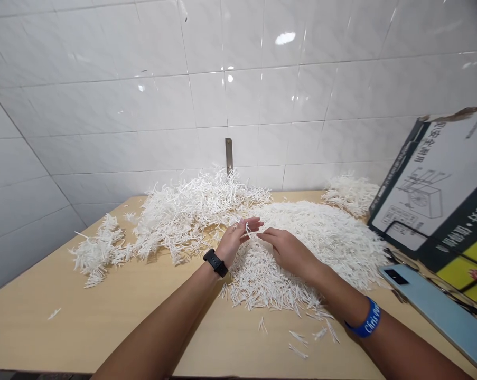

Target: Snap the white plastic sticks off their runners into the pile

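My left hand, with a black watch band at the wrist, holds a thin white branched strand piece between thumb and fingers. Close to its fingertips is my right hand, a blue wristband on its forearm. The right fingers are pinched together; whatever they grip is too small to make out. Under both hands spreads a broad heap of short white sticks. To the left and behind lies a looser pile of longer, tangled white branched pieces.
A printed cardboard box leans at the right. In front of it lie a light blue phone and dark-framed glasses. A smaller white pile sits at the back right. A metal strip stands against the tiled wall.
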`<state>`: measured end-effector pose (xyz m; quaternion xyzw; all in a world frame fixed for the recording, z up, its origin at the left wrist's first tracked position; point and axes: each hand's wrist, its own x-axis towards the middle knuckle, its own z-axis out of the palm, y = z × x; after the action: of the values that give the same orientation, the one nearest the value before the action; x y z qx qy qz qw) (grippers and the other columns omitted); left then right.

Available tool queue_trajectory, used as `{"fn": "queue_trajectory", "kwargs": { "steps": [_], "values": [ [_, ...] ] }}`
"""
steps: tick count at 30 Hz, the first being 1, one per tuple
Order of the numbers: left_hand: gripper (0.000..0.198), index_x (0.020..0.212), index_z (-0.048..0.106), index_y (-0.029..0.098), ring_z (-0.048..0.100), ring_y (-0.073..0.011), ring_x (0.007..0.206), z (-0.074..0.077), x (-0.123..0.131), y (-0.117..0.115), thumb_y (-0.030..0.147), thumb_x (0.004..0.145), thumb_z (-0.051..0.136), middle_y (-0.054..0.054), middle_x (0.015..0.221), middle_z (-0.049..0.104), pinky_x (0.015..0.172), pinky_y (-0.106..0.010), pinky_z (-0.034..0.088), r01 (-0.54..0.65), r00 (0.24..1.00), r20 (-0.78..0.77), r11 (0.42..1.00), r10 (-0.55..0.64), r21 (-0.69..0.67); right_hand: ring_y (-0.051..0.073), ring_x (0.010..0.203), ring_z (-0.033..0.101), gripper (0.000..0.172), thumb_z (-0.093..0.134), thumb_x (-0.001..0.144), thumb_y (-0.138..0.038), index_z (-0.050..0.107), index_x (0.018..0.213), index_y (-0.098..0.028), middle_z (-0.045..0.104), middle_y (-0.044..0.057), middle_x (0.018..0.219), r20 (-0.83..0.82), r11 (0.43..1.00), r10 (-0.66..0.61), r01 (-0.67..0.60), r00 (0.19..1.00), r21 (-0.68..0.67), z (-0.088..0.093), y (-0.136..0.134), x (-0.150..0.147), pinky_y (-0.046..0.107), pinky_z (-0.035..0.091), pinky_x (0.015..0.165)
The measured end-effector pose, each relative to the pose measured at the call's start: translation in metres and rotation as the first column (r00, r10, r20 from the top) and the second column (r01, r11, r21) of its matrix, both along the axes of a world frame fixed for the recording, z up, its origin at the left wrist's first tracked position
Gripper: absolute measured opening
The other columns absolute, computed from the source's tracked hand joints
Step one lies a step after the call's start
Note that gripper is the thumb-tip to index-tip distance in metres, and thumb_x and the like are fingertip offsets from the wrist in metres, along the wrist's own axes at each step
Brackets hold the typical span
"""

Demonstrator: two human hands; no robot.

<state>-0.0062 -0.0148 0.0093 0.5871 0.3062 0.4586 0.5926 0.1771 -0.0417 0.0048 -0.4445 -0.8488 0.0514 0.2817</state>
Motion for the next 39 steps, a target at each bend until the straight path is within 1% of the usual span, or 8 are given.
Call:
{"fn": "queue_trajectory", "kwargs": {
  "steps": [4,9,12,15,20,24,27,39],
  "values": [
    [0.046,0.121,0.060,0.025,0.050,-0.0247,0.124,-0.001,0.004,-0.004,0.052,0.093,0.036,-0.009,0.132,0.058,0.104,-0.044,0.034,0.024,0.999,-0.046,0.997,-0.021,0.068,0.018,0.078,0.060,0.024,0.047,0.088,-0.023,0.068,0.098,-0.019,0.067,0.006,0.092,-0.204,0.997,-0.012,-0.003,0.979,-0.074,0.009,-0.008,-0.007,0.031,0.047,0.070],
    [0.049,0.122,0.060,0.022,0.054,-0.0254,0.117,-0.004,0.008,-0.006,0.055,0.091,0.041,-0.012,0.126,0.061,0.098,-0.041,0.040,0.104,0.994,-0.042,0.991,-0.100,0.083,0.015,0.060,0.052,0.034,0.049,0.089,-0.043,0.062,0.072,-0.017,0.060,0.003,0.067,-0.261,0.992,-0.060,0.029,0.964,-0.119,0.008,-0.011,-0.016,0.027,0.038,0.056],
    [0.051,0.109,0.065,0.015,0.065,-0.0207,0.086,-0.010,0.013,-0.005,0.057,0.087,0.047,-0.013,0.100,0.070,0.081,-0.035,0.049,0.071,0.997,0.034,0.996,-0.073,0.046,0.014,0.059,0.054,0.039,0.038,0.095,-0.035,0.058,0.066,-0.018,0.060,0.002,0.064,-0.345,0.990,0.012,-0.061,0.939,-0.130,0.004,-0.011,-0.018,0.027,0.038,0.058],
    [0.051,0.095,0.064,0.012,0.058,-0.0131,0.051,-0.016,0.015,-0.001,0.060,0.084,0.050,-0.004,0.063,0.065,0.063,-0.031,0.049,0.005,0.997,0.076,0.999,-0.002,-0.041,0.013,0.053,0.053,0.039,0.037,0.096,-0.036,0.059,0.068,-0.018,0.058,0.000,0.058,-0.373,0.974,0.088,-0.158,0.924,-0.162,0.003,-0.015,-0.020,0.026,0.039,0.056],
    [0.043,0.084,0.058,0.015,0.047,-0.0077,0.038,-0.015,0.004,0.008,0.057,0.085,0.050,0.010,0.037,0.037,0.074,-0.033,0.053,-0.137,0.954,0.235,0.969,0.185,-0.207,0.013,0.055,0.051,0.040,0.038,0.095,-0.036,0.058,0.066,-0.018,0.056,0.001,0.059,-0.392,0.959,0.188,-0.254,0.901,-0.123,0.005,-0.020,-0.022,0.026,0.039,0.058],
    [0.045,0.104,0.061,0.015,0.066,-0.0143,0.064,-0.003,-0.006,0.009,0.056,0.087,0.049,-0.004,0.067,0.068,0.074,-0.031,0.053,-0.168,0.969,0.150,0.968,0.197,-0.186,0.012,0.055,0.048,0.036,0.041,0.094,-0.035,0.063,0.072,-0.017,0.059,0.001,0.063,-0.446,0.948,0.109,-0.228,0.888,-0.222,0.000,-0.009,-0.016,0.026,0.040,0.058],
    [0.045,0.113,0.061,0.017,0.068,-0.0163,0.076,0.001,-0.005,0.007,0.052,0.088,0.049,-0.011,0.101,0.071,0.073,-0.031,0.053,-0.124,0.980,0.135,0.976,0.149,-0.178,0.012,0.055,0.049,0.030,0.044,0.092,-0.034,0.068,0.087,-0.016,0.061,0.002,0.069,-0.512,0.925,0.062,-0.242,0.857,-0.293,-0.004,-0.002,-0.011,0.026,0.042,0.058],
    [0.045,0.103,0.066,0.016,0.065,-0.0170,0.080,-0.001,-0.007,0.008,0.055,0.084,0.054,-0.012,0.103,0.069,0.077,-0.032,0.050,-0.124,0.981,0.129,0.982,0.142,-0.141,0.016,0.078,0.063,0.032,0.049,0.085,-0.022,0.063,0.114,-0.021,0.069,0.007,0.094,-0.581,0.894,0.044,-0.291,0.813,-0.339,-0.008,0.000,-0.010,0.033,0.052,0.070]
  ]
}}
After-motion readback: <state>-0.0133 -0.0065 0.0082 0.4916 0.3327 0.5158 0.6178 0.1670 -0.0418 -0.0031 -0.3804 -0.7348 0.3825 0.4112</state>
